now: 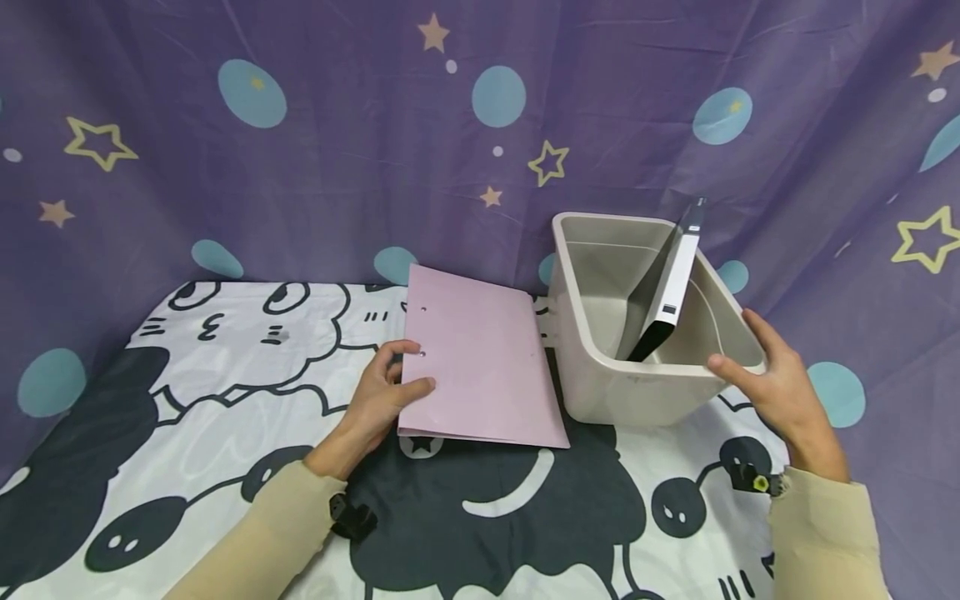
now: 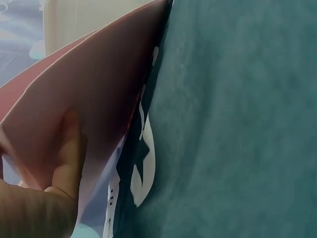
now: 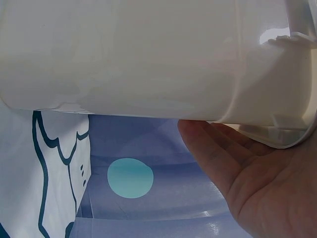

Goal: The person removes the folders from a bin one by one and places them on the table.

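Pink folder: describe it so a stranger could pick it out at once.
On the printed cloth, find the beige bin. Just left, the left hand holds the pink folder. Its pink cover sets it apart from the white-spined binder inside the bin.

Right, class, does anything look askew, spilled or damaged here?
One thing looks askew: the binder leans in the bin instead of standing straight, its top jutting out. The folder, gripped by the left hand, looks undamaged, and no spill shows.
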{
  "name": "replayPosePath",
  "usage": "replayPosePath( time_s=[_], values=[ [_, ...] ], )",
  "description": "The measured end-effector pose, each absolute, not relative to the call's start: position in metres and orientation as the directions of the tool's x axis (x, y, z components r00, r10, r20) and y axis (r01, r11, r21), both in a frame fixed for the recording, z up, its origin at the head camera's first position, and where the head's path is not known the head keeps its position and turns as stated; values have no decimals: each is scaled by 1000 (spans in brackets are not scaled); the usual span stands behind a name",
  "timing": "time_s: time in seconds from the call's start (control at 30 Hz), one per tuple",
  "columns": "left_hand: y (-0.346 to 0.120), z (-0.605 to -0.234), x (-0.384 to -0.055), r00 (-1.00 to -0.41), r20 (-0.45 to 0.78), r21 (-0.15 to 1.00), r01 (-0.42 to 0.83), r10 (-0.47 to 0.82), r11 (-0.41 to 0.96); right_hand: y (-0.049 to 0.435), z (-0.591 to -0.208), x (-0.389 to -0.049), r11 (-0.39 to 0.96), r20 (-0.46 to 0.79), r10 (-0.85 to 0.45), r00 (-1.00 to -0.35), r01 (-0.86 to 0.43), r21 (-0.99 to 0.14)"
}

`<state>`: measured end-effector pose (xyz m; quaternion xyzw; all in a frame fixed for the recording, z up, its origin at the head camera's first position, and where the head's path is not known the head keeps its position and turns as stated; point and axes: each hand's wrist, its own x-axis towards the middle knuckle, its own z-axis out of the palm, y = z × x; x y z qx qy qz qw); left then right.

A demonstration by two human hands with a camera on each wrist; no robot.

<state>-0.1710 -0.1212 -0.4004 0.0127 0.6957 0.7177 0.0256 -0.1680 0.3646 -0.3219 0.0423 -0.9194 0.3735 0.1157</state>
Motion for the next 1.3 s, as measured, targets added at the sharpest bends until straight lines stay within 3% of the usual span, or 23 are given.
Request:
replayPosePath(
  time_s=[0.57, 1.3],
  values=[
    [-134, -396, -176, -999, -30, 907, -17, 23, 421, 365, -322, -169, 712, 244, 20, -969, -158, -684],
    [-138, -398, -176, -999, -39, 829, -22, 20, 559, 363, -323, -169, 717, 267, 12, -964, -178, -674]
  ],
)
